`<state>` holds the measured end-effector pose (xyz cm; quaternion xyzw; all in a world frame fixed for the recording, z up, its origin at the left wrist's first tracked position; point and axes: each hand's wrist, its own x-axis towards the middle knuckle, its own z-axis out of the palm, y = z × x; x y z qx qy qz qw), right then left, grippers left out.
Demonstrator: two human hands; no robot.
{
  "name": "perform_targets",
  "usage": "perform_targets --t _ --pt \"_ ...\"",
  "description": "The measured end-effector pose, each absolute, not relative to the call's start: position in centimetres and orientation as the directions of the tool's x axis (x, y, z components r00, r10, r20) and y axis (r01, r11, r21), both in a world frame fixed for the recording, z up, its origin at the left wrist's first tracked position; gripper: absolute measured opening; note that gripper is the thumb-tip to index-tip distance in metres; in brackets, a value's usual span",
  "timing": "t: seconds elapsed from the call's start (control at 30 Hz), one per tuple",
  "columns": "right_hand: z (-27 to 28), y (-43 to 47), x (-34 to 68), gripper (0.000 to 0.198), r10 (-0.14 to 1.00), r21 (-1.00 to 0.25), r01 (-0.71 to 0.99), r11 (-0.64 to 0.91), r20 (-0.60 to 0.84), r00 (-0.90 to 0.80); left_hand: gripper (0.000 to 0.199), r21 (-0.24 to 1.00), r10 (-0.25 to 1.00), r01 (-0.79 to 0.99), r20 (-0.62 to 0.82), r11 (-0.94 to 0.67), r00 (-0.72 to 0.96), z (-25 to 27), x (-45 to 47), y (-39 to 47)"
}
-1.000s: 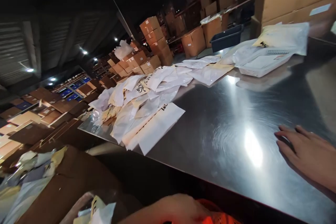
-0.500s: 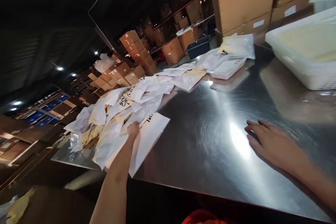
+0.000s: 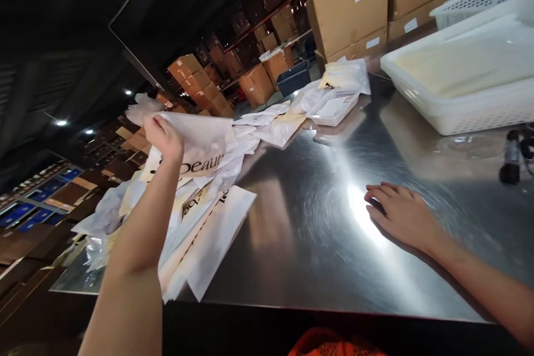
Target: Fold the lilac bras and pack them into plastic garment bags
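Observation:
My left hand [image 3: 164,136] is closed on the upper edge of a white plastic bag [image 3: 206,142] with black lettering. The bag hangs raised over a pile of similar white bags [image 3: 200,222] at the table's left side. At the pile's near edge a flat white bag [image 3: 225,239] lies slanted. My right hand [image 3: 403,214] rests on the shiny metal table [image 3: 304,233], fingers stretched out and holding nothing.
A white plastic basket [image 3: 467,111] stands at the right, with a perforated white basket [image 3: 484,5] behind it. More filled bags [image 3: 344,75] and a small white tray [image 3: 336,111] lie at the far edge. Large cartons [image 3: 350,11] are stacked beyond. A black object [image 3: 511,161] sits far right.
My left hand has risen from the pile, lifting a white bag by its edge. My right hand stays on the table. The view has shifted slightly to the right.

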<state>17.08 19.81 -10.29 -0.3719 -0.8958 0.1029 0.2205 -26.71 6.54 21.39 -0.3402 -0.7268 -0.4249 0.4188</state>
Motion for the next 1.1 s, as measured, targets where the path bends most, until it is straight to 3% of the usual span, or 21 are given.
perform_targets --t 0.07,0.13,0.2,0.27,0.33,0.4,0.47,0.6,0.7,0.77,0.83,0.87,0.9,0.93,0.97,1.0,1.03,1.1 --pt "-10.1 19.8 17.2 0.035 0.714 -0.413 0.587 0.696 0.319 -0.623 0.034 0.262 0.171 0.902 0.927 0.343 -0.334 21.2 -23.8 6.8" --pt "-9.6 19.8 17.5 0.034 0.740 -0.576 0.502 0.645 0.308 -0.597 0.038 0.190 0.261 0.953 0.932 0.238 -0.251 18.6 -20.6 5.8" --pt "-9.0 19.5 18.0 0.034 0.815 -0.812 0.362 0.458 0.221 -0.535 0.036 0.138 0.410 0.985 0.897 0.100 -0.168 14.0 -17.5 3.6" --pt "-8.4 18.9 18.7 0.040 0.888 -0.953 0.217 0.209 0.092 -0.452 0.027 0.109 0.597 0.991 0.801 -0.073 -0.044 8.5 -15.3 0.6" --pt "-7.9 17.9 19.3 0.050 0.920 -0.995 0.102 0.020 -0.022 -0.392 0.023 0.121 0.782 0.929 0.583 -0.351 0.219 3.4 -14.0 -2.4" --pt "-7.7 16.6 19.8 0.057 0.908 -0.985 -0.015 -0.174 -0.155 -0.389 0.037 0.122 0.841 0.884 0.390 -0.450 0.374 -0.5 -13.6 -5.2" --pt "-7.7 15.0 20.1 0.062 0.868 -0.932 -0.105 -0.348 -0.277 -0.412 0.046 0.099 0.863 0.880 0.272 -0.464 0.425 -3.0 -13.7 -7.7" --pt "-7.6 12.1 20.3 0.061 0.799 -0.879 -0.044 -0.474 -0.410 -0.439 0.051 0.070 0.922 0.933 0.195 -0.352 0.333 -4.9 -14.5 -11.6" --pt "-7.4 10.2 20.5 0.071 0.756 -0.863 0.078 -0.498 -0.477 -0.449 0.054 0.096 0.946 0.968 0.255 -0.230 0.200 -5.5 -14.2 -13.8" --pt "-7.5 8.9 20.7 0.082 0.772 -0.870 0.097 -0.482 -0.475 -0.421 0.048 0.244 0.923 0.958 0.382 -0.150 0.048 -5.8 -12.5 -14.5" --pt "-7.6 7.5 20.9 0.081 0.779 -0.876 0.119 -0.467 -0.472 -0.413 0.028 0.541 0.905 0.836 0.396 -0.090 -0.159 -6.2 -9.4 -14.5" --pt "-7.6 6.9 21.0 0.071 0.767 -0.876 0.156 -0.457 -0.477 -0.429 0.014 0.715 0.925 0.697 0.296 -0.048 -0.240 -6.4 -7.5 -14.1" --pt "-7.7 6.2 21.1 0.059 0.746 -0.872 0.212 -0.442 -0.488 -0.453 0.009 0.863 0.957 0.504 0.109 0.042 -0.268 -6.6 -5.4 -13.5" --pt "-7.8 5.6 21.2 0.051 0.722 -0.867 0.278 -0.414 -0.499 -0.480 0.020 0.945 0.967 0.273 -0.123 0.183 -0.224 -6.9 -3.2 -12.8" --pt "-7.9 4.9 21.2 0.048 0.703 -0.863 0.347 -0.368 -0.502 -0.503 0.028 0.930 0.927 -0.006 -0.368 0.369 -0.070 -7.3 -1.0 -11.9" --pt "-7.9 4.4 21.3 0.049 0.698 -0.860 0.407 -0.307 -0.494 -0.518 0.036 0.796 0.838 -0.260 -0.526 0.546 0.146 -7.8 1.0 -10.9" --pt "-8.0 3.8 21.4 0.051 0.709 -0.861 0.449 -0.238 -0.470 -0.525 0.046 0.729 0.794 -0.313 -0.549 0.608 0.263 -8.3 2.8 -9.9" --pt "-8.1 2.7 21.3 0.051 0.738 -0.874 0.467 -0.137 -0.404 -0.540 0.057 0.660 0.763 -0.383 -0.546 0.646 0.345 -9.6 5.8 -8.1"
